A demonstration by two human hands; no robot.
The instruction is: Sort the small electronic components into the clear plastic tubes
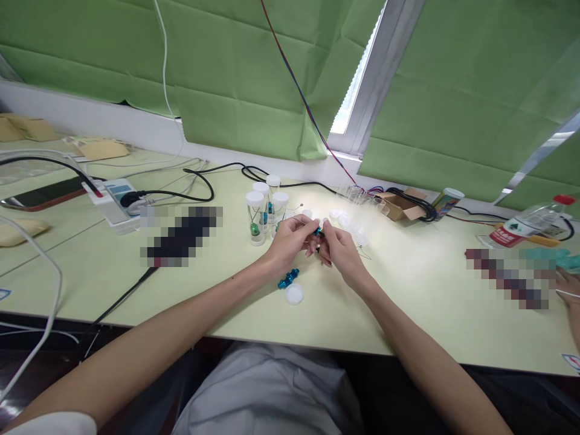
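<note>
My left hand (290,240) and my right hand (341,246) meet over the table, fingertips pinched together around a small shiny blue metal piece (318,231). Most of that piece is covered by the fingers. Just below the hands lies a blue ribbed metal part (289,278), and a round white cap (294,294) rests near it. Left of my left hand stand several clear tubes with white caps, the nearest tube (256,220) holding a green ball-like part and thin wire. Behind my hands are more white caps (338,214) and a thin wire.
A power strip (115,205) with cables and a phone (43,194) lie at left, beside a blurred dark object (183,235). Clear cups (357,194), a cardboard box (403,204) and a plastic bottle (521,226) stand back right. Another person's hand (568,284) rests at far right.
</note>
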